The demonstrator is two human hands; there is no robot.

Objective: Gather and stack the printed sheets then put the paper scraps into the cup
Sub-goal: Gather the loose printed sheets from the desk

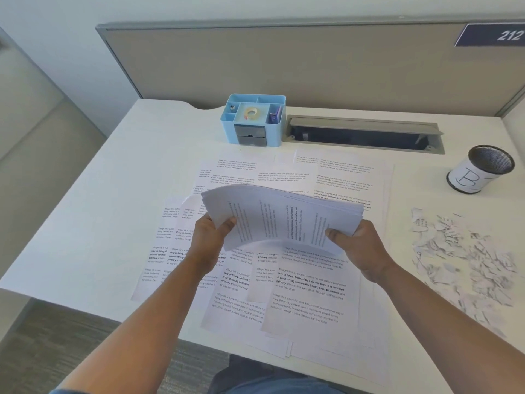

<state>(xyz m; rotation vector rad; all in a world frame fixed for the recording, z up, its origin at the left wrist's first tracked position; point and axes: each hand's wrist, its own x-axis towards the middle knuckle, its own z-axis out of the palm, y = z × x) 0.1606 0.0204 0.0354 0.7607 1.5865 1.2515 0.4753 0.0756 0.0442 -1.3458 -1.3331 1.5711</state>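
Stack of printed sheets point(284, 220) held above the table point(113, 180), long axis running left to right, text lines turned sideways to the person. Left hand point(211, 237) pinches its left end; right hand point(358, 245) pinches its right end. More sheets point(306, 294) lie spread beneath. Paper scraps point(466, 257) lie at right, near the cup point(480, 173) marked "B".

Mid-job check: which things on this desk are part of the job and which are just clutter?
Part of the job:
- stack of sheets held by left hand and right hand
- loose printed sheets spread on the desk
- paper scraps
- cup marked B

Just lying about:
- blue organizer with tape roll
- cable tray
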